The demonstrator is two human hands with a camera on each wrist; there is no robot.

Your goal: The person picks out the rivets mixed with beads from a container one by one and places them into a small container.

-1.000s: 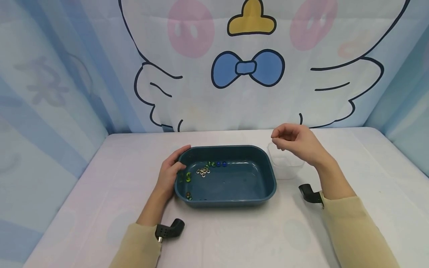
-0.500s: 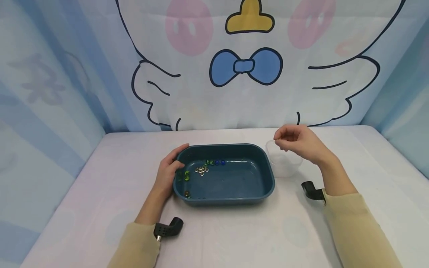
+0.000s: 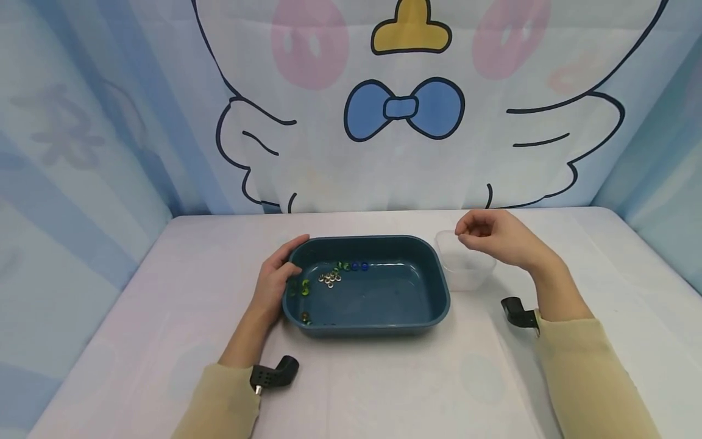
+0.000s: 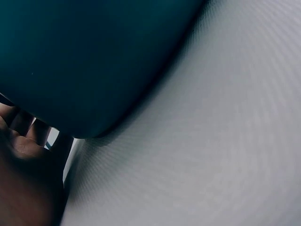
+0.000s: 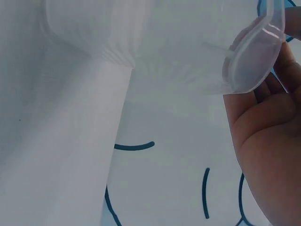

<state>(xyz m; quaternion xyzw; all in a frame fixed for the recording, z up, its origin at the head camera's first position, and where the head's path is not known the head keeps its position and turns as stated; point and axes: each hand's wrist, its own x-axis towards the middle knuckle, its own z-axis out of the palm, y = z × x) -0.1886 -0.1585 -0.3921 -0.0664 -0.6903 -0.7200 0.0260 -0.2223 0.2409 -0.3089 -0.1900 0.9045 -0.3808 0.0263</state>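
My left hand (image 3: 271,283) grips the left end of a dark teal plastic tray (image 3: 384,330), thumb over the rim and fingers along the outside. Inside lie green marbles (image 3: 305,288), blue marbles (image 3: 359,266) and a cluster of small gold-coloured ring-like pieces (image 3: 329,278). My right hand (image 3: 507,238) is over the far side of a clear plastic container (image 3: 466,279), its fingers curled toward the thumb. In the right wrist view, the container's rim (image 5: 251,56) partly covers those fingers. Whether they hold something small cannot be seen.
The tray and container stand close together on a white cloth-covered table (image 3: 384,390). A printed fabric backdrop (image 3: 318,152) rises behind the table's far edge. Each wrist carries a black camera mount, such as the right one (image 3: 518,313).
My right hand has shifted slightly right and a little lower over the clear container. My left hand keeps its grip on the tray, and the pieces inside look unmoved.
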